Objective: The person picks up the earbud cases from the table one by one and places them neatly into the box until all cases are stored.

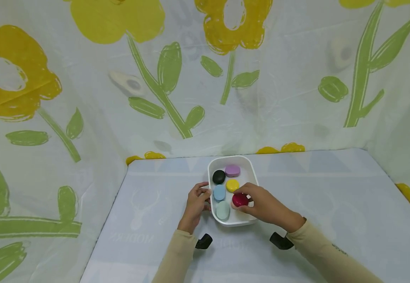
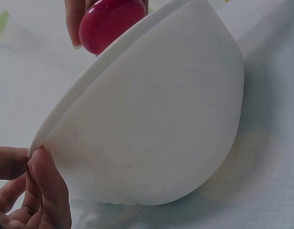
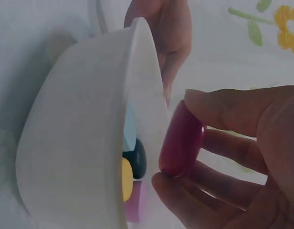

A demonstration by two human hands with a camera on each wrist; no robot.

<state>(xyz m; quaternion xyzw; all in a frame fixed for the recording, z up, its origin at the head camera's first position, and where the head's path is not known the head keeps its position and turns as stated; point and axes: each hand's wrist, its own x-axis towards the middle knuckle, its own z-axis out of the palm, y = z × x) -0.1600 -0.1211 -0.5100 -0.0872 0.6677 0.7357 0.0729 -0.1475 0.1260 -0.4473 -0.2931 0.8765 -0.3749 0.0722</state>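
Observation:
A white rounded tub (image 1: 238, 220) stands on the table in the head view. My left hand (image 1: 195, 204) is at its left side; in the left wrist view the thumb and finger pinch the rim. My right hand (image 1: 265, 206) holds a glossy red oval piece (image 1: 240, 200) between thumb and fingertips, over the tub's near right part. The right wrist view shows this red piece (image 3: 182, 140) raised beside the rim. Inside the tub lie a black piece (image 1: 219, 177), a purple one (image 1: 232, 170), a yellow one (image 1: 232, 185), a light blue one (image 1: 219, 192) and a pale green one (image 1: 222, 210).
The tub rests on a pale, faintly printed tabletop (image 1: 148, 220). A flower-patterned curtain (image 1: 261, 118) rises behind the table and along its sides. Black wrist mounts (image 1: 281, 241) hang by both sleeves.

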